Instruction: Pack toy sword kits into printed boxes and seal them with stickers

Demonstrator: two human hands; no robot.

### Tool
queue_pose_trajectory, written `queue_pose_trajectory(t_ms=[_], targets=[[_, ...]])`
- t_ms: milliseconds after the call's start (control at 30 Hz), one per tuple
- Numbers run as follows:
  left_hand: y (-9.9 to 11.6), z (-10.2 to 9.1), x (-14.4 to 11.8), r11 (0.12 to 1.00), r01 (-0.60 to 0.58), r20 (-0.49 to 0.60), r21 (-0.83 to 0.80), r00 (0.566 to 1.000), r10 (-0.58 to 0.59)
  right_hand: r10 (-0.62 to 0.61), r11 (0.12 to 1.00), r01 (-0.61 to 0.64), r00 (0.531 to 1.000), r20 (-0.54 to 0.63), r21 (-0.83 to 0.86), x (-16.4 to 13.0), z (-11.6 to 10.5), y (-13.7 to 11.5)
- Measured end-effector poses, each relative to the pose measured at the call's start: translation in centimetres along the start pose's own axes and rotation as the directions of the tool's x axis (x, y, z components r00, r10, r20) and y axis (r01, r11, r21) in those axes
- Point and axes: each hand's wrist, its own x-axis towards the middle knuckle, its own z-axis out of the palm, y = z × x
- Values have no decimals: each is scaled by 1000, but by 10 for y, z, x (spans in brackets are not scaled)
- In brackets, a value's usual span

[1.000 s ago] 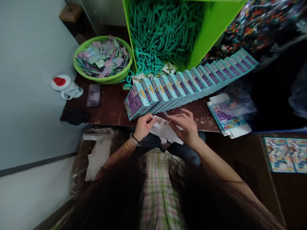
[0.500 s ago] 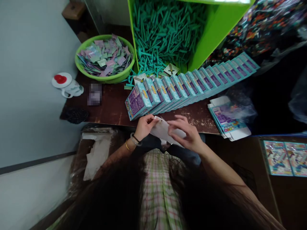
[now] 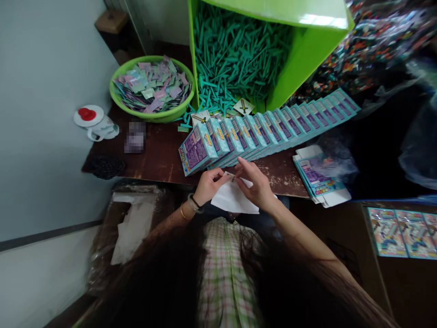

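A white sheet (image 3: 234, 199), apparently paper, hangs over my lap just in front of the table edge. My left hand (image 3: 207, 186) pinches its upper left corner between thumb and fingers. My right hand (image 3: 254, 184) is at the sheet's upper edge, thumb and fingertips drawn together by a small brownish mark (image 3: 233, 179); whatever lies between them is too small to make out. Just beyond both hands, a long slanting row of blue and purple printed boxes (image 3: 198, 148) leans across the table.
Teal plastic sticks fill a green bin (image 3: 307, 59) at the back. A green basin (image 3: 165, 117) holds small packets. At the left stands a lidded mug (image 3: 105, 127). Flattened cartons (image 3: 317, 177) lie at the right, near clear plastic (image 3: 419, 155). Printed packs (image 3: 387, 232) lie lower right.
My right hand has moved from above the sheet to its upper edge, and its spread fingers have come together. The sheet is now more fully visible. My left hand keeps its pinch.
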Motion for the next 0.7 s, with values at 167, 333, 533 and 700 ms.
queue_pose_trajectory(t_ms=[167,333,533,700], targets=[[-3,-5,3,998,44,-22,-47,999,-45,105,992,-86,972,-210,95,34,-33,12],[-2,-10,0,999,27,-38,-40,999,-29,212,972,-234,917,-337,-25,80,-60,72],[-9,-15,-3,995,60,-25,-75,998,-62,279,916,-358,893,-353,-180,92,-51,98],[-14,-14,-4,992,86,-9,-94,996,-87,249,793,-402,900,-359,-458,97,-41,92]])
